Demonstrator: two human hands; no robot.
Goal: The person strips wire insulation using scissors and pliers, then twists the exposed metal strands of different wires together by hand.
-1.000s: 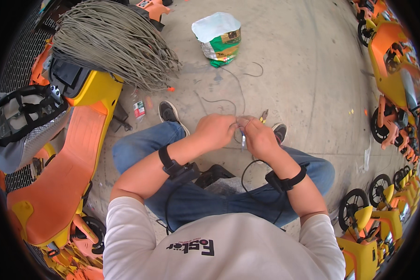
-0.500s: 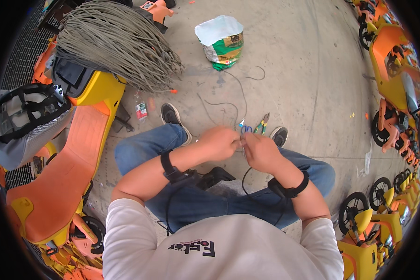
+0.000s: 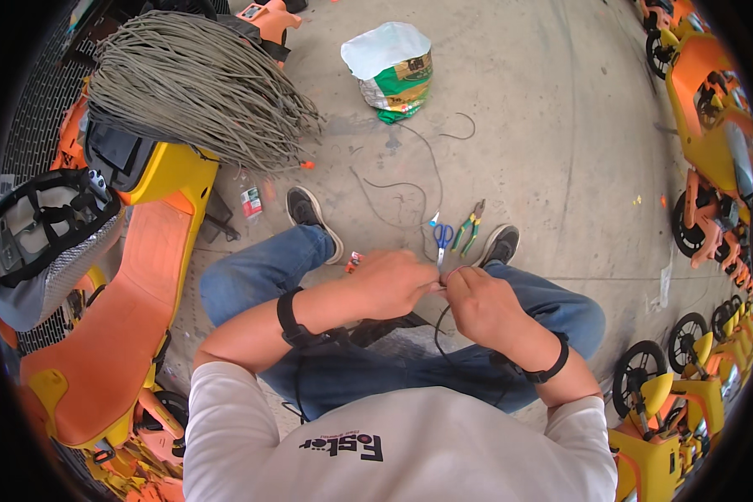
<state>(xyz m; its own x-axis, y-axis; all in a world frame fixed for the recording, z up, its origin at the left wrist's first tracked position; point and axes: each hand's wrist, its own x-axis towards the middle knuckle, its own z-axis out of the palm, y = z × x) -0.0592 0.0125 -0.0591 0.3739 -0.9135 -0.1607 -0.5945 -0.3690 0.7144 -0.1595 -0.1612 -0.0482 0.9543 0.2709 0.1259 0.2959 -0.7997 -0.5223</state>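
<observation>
Grey conc. flr [image 3: 544, 134], dk brick-patterned wall [image 3: 42, 109].

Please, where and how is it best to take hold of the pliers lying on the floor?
Probably by the green-and-yellow handles, coming from above and from the near side: the pliers lie flat, their slightly spread handles toward the picture's lower edge, the metal head pointing away.

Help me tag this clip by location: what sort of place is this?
Probably a vehicle workshop or storeroom: yellow and orange wheeled vehicles line the right, a bundle of grey cords lies at upper left, and pliers rest on the concrete floor.
</observation>
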